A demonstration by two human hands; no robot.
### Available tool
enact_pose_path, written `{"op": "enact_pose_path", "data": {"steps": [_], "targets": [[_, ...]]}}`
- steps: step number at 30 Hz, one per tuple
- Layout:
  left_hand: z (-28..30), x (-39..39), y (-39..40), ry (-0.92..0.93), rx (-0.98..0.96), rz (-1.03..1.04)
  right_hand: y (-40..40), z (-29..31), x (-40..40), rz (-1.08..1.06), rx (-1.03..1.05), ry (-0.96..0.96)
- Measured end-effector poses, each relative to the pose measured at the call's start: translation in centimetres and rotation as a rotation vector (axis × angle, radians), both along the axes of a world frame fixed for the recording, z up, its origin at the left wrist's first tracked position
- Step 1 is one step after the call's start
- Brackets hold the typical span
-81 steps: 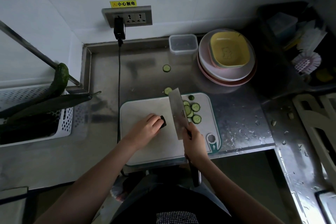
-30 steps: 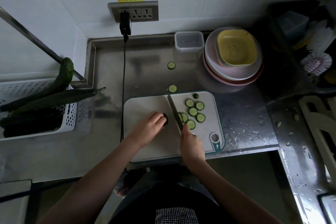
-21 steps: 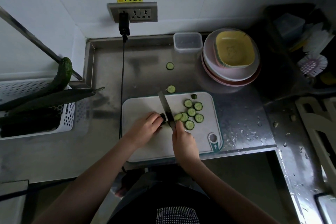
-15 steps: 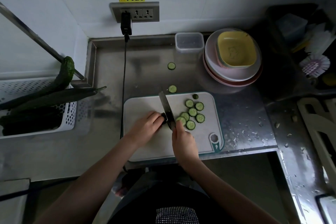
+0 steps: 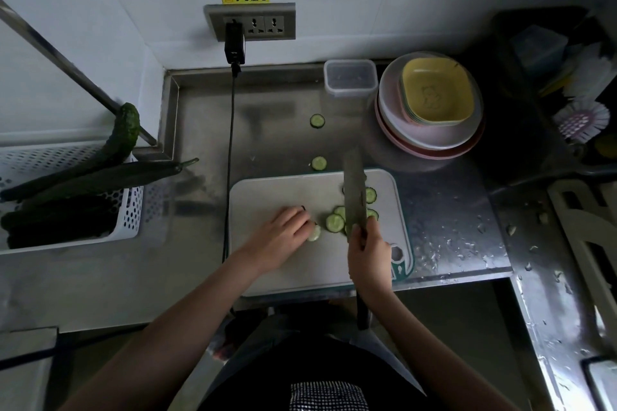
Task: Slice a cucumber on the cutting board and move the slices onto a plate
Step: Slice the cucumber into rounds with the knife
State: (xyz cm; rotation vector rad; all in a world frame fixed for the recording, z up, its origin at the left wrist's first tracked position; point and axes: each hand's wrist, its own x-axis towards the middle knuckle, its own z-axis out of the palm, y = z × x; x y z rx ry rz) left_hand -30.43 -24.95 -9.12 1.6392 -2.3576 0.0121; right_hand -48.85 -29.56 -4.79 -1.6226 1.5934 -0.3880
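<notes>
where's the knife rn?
Head view: knife in the right hand, blade over the slices on the board's right half.

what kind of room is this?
Likely a small kitchen: steel counter, cutting board with cucumber slices, stacked plates, and a dish brush to the right.

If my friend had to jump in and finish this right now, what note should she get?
Left hand: fingers curled over the last cucumber stub, mostly hidden, on the cutting board.
Right hand: grips the knife, blade over the slices.
Slices: a small cluster on the board beside the blade; two strays lie on the steel counter behind the board.
Plates: stacked at back right, no slices on them.
Done: most of the slicing.
Left: cut or drop the stub, fetch a plate, move all slices over, strays included.
</notes>
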Motion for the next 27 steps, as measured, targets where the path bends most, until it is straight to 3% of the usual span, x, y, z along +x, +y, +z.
{"op": "enact_pose_path", "data": {"steps": [5,13,19,22,27], "targets": [[-0.9,-1.9,-0.1,-0.048,0.086,-0.136,-0.5,-0.3,-1.4,-0.012,0.029,0.026],[-2.4,-2.7,-0.2,-0.163,0.036,-0.065,-0.6,-0.7,-3.7,-0.105,0.014,0.009],[-2.4,-4.0,-1.8,-0.209,0.131,0.084,-0.5,-0.8,-4.6,-0.099,0.006,0.075],[-1.7,-4.1,-2.0,-0.056,0.253,0.142,-0.4,-0.6,-5.3,-0.03,-0.048,0.252],[-0.1,-6.1,-4.4,0.411,0.336,0.42,-1.0,0.1,-6.2,0.041,-0.156,0.5]]}}
